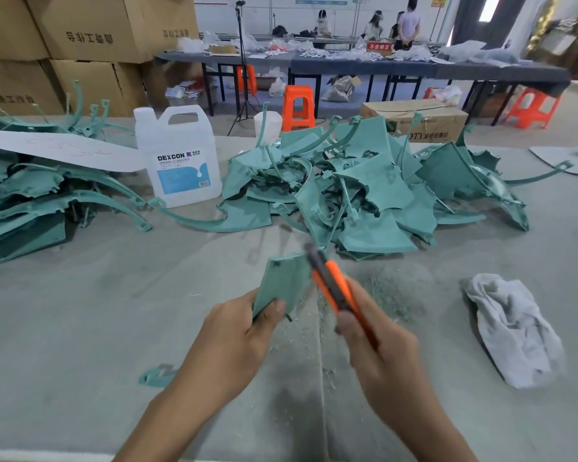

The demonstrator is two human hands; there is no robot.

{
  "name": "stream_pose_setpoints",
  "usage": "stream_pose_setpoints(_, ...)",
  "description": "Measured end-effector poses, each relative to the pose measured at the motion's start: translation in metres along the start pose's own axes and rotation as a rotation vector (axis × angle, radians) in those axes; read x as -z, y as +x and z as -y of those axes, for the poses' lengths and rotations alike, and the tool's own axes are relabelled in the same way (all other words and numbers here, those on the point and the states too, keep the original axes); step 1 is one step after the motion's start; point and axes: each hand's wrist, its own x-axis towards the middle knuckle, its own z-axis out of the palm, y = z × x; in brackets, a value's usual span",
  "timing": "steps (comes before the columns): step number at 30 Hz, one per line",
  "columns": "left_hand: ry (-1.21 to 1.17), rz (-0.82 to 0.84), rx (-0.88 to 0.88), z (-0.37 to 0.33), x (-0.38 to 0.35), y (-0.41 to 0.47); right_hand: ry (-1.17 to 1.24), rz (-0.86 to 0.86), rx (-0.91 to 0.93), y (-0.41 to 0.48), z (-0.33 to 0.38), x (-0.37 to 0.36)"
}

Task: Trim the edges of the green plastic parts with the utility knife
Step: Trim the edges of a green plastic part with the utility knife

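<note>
At a grey worktable (80,328), a worker trims a green plastic part (281,281) at the centre of the frame. The left hand (237,331) grips the part's lower end, thumb pressed across its face, and holds it upright above the table. The right hand (381,348) is wrapped around the orange utility knife (331,281), whose tip lies against the part's right edge. The blade end is blurred, so how it sits on the plastic cannot be made out. The step in hand appears to be the trimming stroke itself, along that right edge. Fine green shavings (391,295) lie scattered on the table just right of the knife, and a small green offcut (157,375) sits at lower left. Beyond the hands, a heap of green parts (364,188) fills the middle of the frame, with a second stack (30,201) at the left edge under a white sheet (64,150) — which of the two is trimmed cannot be told. A white plastic jug (177,158) stands between the heaps, and a crumpled grey cloth (514,331) lies at right. The next move likely calls for a firm hold on the part while the knife runs the length of the edge, angled away from the thumb — then a turn of the piece to present an untrimmed side.
</note>
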Motion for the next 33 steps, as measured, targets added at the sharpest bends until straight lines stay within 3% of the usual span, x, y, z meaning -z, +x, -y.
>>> stream_pose_setpoints(2,-0.052,-0.018,0.005,0.000,0.000,-0.004,-0.115,-0.038,-0.135,0.018,-0.013,0.008)
stream_pose_setpoints(4,-0.065,-0.020,0.013,0.000,0.001,-0.004,-0.074,-0.072,-0.179,0.018,-0.015,0.014)
stream_pose_setpoints(7,-0.013,-0.045,0.039,-0.002,-0.002,0.001,0.101,-0.044,-0.023,-0.002,0.014,0.006)
stream_pose_setpoints(10,-0.042,-0.024,0.058,-0.004,-0.004,0.002,0.092,0.017,0.063,-0.011,0.021,-0.006)
stream_pose_setpoints(12,-0.080,-0.048,0.055,-0.003,0.000,-0.002,0.011,-0.061,-0.040,0.001,0.006,-0.005)
stream_pose_setpoints(15,-0.056,-0.071,0.067,-0.002,0.008,-0.005,-0.057,-0.047,-0.211,0.012,-0.012,0.009)
stream_pose_setpoints(18,-0.002,-0.057,0.083,-0.005,0.010,-0.001,0.097,-0.104,-0.124,0.005,0.004,0.013)
stream_pose_setpoints(21,-0.001,-0.016,0.083,-0.009,0.006,0.001,0.164,-0.016,0.038,-0.011,0.020,-0.002)
stream_pose_setpoints(23,-0.024,-0.005,0.062,-0.011,0.007,0.001,0.124,-0.038,-0.048,-0.007,0.008,-0.011)
stream_pose_setpoints(26,-0.087,-0.007,0.058,-0.011,0.014,-0.004,0.059,-0.046,-0.361,0.010,-0.024,-0.003)
stream_pose_setpoints(29,-0.004,0.052,0.079,-0.015,0.022,-0.003,0.269,-0.112,-0.435,0.015,-0.023,0.009)
stream_pose_setpoints(33,0.169,0.168,0.080,-0.021,0.024,0.002,0.511,-0.089,-0.257,0.027,0.014,0.020)
